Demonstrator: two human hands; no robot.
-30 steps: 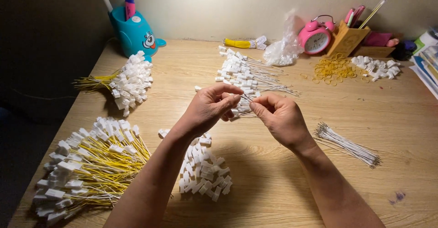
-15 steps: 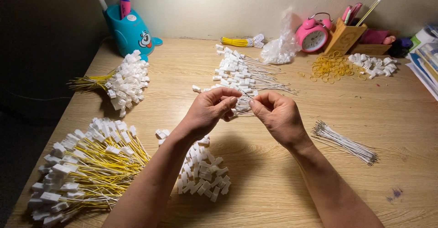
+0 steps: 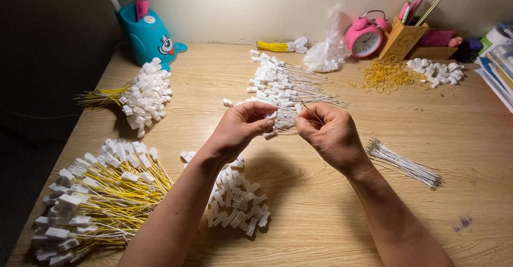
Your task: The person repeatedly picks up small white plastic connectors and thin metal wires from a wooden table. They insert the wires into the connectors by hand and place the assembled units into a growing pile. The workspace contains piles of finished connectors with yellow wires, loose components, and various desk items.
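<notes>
Knuckles hide most of the small white connector [image 3: 272, 115] pinched in the left hand [image 3: 240, 129]; right hand [image 3: 327, 133] fingers grip a thin wire [image 3: 310, 110] above the worktop [image 3: 320, 213].

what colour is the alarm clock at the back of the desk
Pink, with a white dial: the alarm clock shows clearly in the head view.
</notes>
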